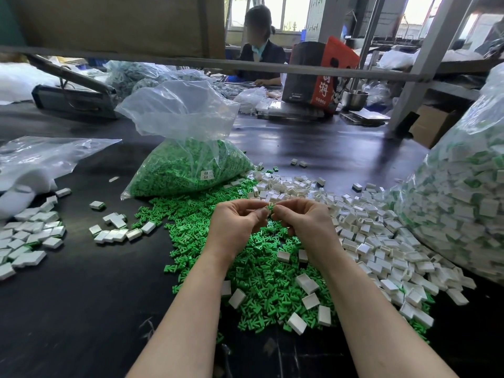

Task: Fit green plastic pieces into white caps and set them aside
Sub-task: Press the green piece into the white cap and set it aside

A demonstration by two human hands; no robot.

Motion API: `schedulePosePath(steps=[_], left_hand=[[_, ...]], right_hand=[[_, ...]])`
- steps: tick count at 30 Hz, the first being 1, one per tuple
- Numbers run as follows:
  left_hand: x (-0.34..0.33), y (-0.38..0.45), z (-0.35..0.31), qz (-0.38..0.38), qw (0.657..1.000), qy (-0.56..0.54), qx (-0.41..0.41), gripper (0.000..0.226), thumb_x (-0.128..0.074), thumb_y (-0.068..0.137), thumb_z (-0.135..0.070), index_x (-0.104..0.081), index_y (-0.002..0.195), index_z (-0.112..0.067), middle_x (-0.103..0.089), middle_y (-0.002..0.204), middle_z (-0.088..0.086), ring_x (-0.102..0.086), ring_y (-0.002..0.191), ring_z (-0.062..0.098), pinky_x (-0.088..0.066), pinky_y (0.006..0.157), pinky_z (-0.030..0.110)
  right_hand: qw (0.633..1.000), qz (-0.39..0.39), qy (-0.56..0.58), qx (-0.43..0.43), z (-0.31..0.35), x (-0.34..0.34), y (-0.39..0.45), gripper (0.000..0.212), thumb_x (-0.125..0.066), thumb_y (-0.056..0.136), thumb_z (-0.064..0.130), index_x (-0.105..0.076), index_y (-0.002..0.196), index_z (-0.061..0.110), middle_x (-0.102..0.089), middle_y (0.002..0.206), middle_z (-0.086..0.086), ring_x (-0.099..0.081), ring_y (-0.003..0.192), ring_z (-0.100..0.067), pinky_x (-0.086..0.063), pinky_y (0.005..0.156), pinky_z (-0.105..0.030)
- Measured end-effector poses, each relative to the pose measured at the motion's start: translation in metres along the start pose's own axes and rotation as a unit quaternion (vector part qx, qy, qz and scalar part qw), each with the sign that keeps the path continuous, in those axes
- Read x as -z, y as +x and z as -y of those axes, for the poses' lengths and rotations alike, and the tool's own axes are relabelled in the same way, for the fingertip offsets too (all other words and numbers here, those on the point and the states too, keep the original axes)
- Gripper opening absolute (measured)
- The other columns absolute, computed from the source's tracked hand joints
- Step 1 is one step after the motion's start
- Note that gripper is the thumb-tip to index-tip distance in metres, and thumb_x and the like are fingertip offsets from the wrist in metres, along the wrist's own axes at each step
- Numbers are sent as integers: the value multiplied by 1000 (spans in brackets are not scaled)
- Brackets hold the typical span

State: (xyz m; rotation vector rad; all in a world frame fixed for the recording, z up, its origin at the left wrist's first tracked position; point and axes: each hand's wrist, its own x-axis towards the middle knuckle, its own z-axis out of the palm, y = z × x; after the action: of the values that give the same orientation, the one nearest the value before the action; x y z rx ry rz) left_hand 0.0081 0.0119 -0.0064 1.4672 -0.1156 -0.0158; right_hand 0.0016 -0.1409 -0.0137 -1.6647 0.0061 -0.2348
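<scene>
Both hands meet above a heap of loose green plastic pieces (261,271) on the black table (81,309). My left hand (237,225) and my right hand (302,222) pinch one small green piece (270,207) between their fingertips. Whether a white cap is held with it is hidden by the fingers. Loose white caps (381,241) lie in a pile to the right. Several finished caps (32,238) lie at the left, with a few more (117,230) nearer the middle.
An open clear bag of green pieces (188,170) stands behind the hands. A large bag of assembled caps (461,208) fills the right side. Another clear bag (35,159) lies at the left. A person sits at the far side beyond a metal rail (245,67).
</scene>
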Motion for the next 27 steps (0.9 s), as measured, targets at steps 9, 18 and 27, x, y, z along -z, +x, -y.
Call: schedulePosePath(steps=[9, 18, 27], left_hand=[[1, 1, 3, 8, 1000, 12, 9, 12, -68, 86, 2, -74, 91, -7, -74, 86, 14, -70, 71, 15, -54, 64, 17], [2, 1, 6, 14, 1000, 25, -7, 14, -67, 86, 5, -74, 93, -4, -74, 84, 12, -70, 69, 12, -54, 65, 16], [3, 1, 11, 20, 998, 62, -7, 14, -69, 84, 7, -76, 92, -2, -75, 84, 14, -71, 71, 20, -58, 67, 21]], right_hand=[[999, 13, -28, 7, 4, -2, -5, 7, -74, 86, 12, -72, 80, 15, -72, 69, -1, -61, 55, -2, -46, 48, -16], [998, 30, -52, -4, 5, 0, -6, 8, -72, 87, 11, -72, 80, 13, -73, 69, -3, -60, 54, -2, -46, 47, -16], [993, 46, -112, -1, 7, 1, -7, 12, -75, 85, 11, -72, 76, 18, -74, 69, -1, -66, 59, -6, -55, 56, -21]])
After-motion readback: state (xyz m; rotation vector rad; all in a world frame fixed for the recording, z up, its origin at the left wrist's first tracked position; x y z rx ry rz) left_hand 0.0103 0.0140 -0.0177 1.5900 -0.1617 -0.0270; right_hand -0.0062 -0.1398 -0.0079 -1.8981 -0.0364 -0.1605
